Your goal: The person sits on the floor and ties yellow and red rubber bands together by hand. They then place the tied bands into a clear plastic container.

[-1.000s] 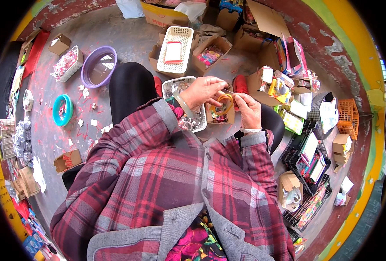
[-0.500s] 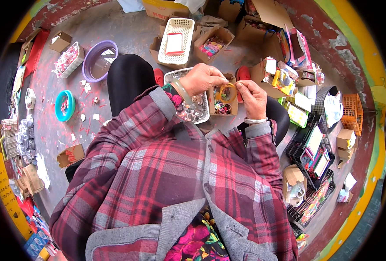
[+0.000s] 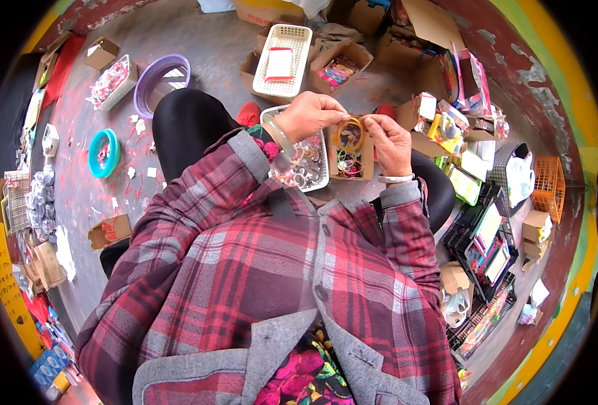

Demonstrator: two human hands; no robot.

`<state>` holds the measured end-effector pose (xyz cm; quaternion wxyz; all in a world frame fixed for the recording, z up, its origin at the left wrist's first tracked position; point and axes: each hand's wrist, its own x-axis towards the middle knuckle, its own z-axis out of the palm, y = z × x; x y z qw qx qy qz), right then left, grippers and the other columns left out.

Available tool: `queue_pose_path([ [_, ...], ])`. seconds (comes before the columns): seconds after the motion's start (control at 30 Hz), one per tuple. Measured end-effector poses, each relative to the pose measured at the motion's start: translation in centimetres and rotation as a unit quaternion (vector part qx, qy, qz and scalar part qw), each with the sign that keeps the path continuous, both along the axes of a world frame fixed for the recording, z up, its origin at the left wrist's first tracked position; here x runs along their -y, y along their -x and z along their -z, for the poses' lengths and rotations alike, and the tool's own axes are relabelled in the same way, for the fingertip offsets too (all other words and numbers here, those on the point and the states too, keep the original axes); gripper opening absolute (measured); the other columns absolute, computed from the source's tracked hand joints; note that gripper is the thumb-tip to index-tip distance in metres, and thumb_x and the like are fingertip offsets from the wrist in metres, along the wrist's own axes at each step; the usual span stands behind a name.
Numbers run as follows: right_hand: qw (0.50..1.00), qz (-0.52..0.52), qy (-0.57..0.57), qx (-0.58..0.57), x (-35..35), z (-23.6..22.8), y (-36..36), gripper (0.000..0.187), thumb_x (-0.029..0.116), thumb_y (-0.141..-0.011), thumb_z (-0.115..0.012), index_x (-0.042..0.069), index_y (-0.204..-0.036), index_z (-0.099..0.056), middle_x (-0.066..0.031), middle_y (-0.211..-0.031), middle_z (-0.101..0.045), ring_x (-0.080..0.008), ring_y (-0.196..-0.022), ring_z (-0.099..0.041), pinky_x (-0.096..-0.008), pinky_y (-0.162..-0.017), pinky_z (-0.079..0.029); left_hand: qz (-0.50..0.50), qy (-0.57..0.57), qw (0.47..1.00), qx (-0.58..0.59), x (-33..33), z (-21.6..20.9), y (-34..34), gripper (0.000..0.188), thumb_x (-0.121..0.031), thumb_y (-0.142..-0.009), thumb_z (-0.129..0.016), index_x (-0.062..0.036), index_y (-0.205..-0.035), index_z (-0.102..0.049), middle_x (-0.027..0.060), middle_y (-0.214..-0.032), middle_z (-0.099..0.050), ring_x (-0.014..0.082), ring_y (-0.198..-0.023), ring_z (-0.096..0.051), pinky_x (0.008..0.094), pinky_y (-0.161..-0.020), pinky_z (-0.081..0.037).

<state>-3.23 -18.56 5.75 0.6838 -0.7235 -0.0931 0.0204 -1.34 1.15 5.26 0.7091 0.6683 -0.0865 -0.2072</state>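
Note:
A yellow-orange ring-shaped band (image 3: 361,138) hangs between my two hands. My left hand (image 3: 309,120) pinches at its upper edge with thumb and forefinger. At the other side of that edge, my right hand (image 3: 391,145) is also closed in a pinch; the fingertips of both hands are close together. Below the band stands a small cardboard box (image 3: 367,165) with several colourful bands inside. A white basket (image 3: 325,172) full of small, shiny, wrapped-looking pieces sits under my left wrist, which partly covers it.
Ahead, a cream basket (image 3: 304,50) holds a red-edged white packet (image 3: 280,64), beside an open carton (image 3: 336,73) of bright items. A purple basin (image 3: 140,94) and a teal basin (image 3: 113,145) stand at the left. Black crates (image 3: 481,233) and an orange basket (image 3: 548,182) line the right.
The view has shifted slightly, so the surroundings sit a little to the right. Both hands keep their pinch, and the band now hangs slightly higher and straighter between them.

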Motion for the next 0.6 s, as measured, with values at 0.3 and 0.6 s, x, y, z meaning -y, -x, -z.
queue_pose_path([
  [0.3,0.99,0.103,-0.024,-0.088,1.9,1.9,-1.0,0.02,0.015,-0.087,-0.054,-0.001,-0.096,-0.062,-0.0039,-0.077,-0.063,-0.0082,-0.069,-0.056,-0.0205,-0.063,-0.043,-0.047,-0.165,0.985,-0.018,-3.1,7.4,-0.8,0.017,-0.016,-0.079,-0.062,-0.0001,-0.084,-0.066,0.0049,-0.07,-0.063,0.0088,-0.063,-0.056,0.0235,-0.059,-0.046],
  [0.6,0.99,0.081,0.006,-0.113,1.7,2.4,-1.0,0.021,0.015,-0.086,-0.054,-0.001,-0.095,-0.063,-0.0025,-0.074,-0.062,-0.0059,-0.064,-0.053,-0.0182,-0.058,-0.04,-0.09,-0.387,0.914,0.086,-4.9,17.0,-0.6,0.023,-0.02,-0.077,-0.058,-0.0028,-0.09,-0.064,0.0171,-0.085,-0.063,0.0312,-0.08,-0.061,0.0367,-0.073,-0.047],
])
